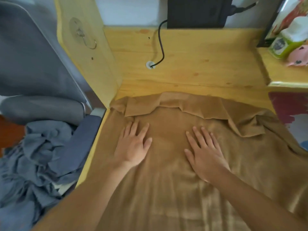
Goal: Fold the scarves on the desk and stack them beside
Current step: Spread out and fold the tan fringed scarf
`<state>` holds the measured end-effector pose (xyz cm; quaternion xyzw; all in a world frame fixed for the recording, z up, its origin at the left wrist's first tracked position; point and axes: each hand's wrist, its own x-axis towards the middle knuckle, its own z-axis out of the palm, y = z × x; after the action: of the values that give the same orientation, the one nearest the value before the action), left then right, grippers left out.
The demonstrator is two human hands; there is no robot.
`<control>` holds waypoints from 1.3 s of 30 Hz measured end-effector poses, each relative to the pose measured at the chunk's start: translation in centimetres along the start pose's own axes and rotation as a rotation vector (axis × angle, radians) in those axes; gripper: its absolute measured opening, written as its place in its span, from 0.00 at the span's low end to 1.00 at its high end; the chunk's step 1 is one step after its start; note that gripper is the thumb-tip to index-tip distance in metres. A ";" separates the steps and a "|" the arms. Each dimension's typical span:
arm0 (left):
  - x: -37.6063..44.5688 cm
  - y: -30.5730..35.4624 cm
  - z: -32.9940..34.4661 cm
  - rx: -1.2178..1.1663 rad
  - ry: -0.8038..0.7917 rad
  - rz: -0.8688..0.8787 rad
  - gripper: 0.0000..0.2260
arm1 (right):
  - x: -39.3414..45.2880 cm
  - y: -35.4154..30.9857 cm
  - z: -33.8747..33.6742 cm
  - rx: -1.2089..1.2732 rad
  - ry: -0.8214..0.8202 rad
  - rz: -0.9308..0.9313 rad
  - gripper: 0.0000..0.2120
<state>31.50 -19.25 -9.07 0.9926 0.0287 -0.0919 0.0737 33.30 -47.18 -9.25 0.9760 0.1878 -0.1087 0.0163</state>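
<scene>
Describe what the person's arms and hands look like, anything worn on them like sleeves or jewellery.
Both forearms are bare as far as the frame shows, with no sleeve cuffs in view. The left hand and the right hand wear no gloves, and no rings, watch or bracelet show on the fingers or wrists. The nails look short and unpainted, though the picture is a little soft.

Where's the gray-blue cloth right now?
In the head view, the gray-blue cloth lies crumpled on the chair at lower left, off the wooden desk, left of the left hand pressing the tan scarf.
</scene>
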 end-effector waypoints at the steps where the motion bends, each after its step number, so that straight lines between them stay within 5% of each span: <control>1: 2.6 -0.9 -0.8 0.002 0.005 -0.039 0.28 | -0.3 0.1 0.0 -0.009 0.011 -0.019 0.32; 7: 13.6 -3.0 -4.3 -0.045 0.028 -0.371 0.29 | -1.5 0.6 1.0 -0.031 0.037 -0.035 0.31; 10: 10.5 1.4 -3.3 -0.097 0.150 -0.311 0.31 | -2.9 0.4 0.9 -0.021 0.006 -0.021 0.31; 16: 5.5 3.5 0.6 -0.022 0.102 -0.223 0.34 | -4.3 0.5 0.1 0.083 0.020 0.060 0.27; 20: 5.9 3.4 1.3 0.039 0.142 -0.222 0.35 | 2.3 6.3 -3.4 0.165 -0.154 0.230 0.27; 23: 6.2 3.3 1.5 0.058 0.148 -0.211 0.34 | 8.5 11.2 -6.2 0.052 -0.042 0.393 0.23; 26: 6.4 3.5 1.4 0.065 0.114 -0.210 0.30 | 9.5 10.4 -6.6 -0.152 0.059 0.273 0.27; 29: 6.6 3.7 1.1 0.054 0.059 -0.224 0.29 | 4.3 6.7 -4.4 -0.047 0.099 0.033 0.25; 31: 6.6 3.7 0.8 0.059 0.062 -0.224 0.29 | 1.0 6.8 -2.9 0.038 -0.019 0.026 0.27; 39: 6.5 3.7 0.9 0.069 0.050 -0.240 0.29 | 4.9 23.0 -4.3 0.106 -0.042 0.645 0.29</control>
<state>37.99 -22.81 -10.68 0.9860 0.1459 -0.0764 0.0271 47.10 -66.47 -6.36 0.9822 -0.1375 -0.1279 0.0030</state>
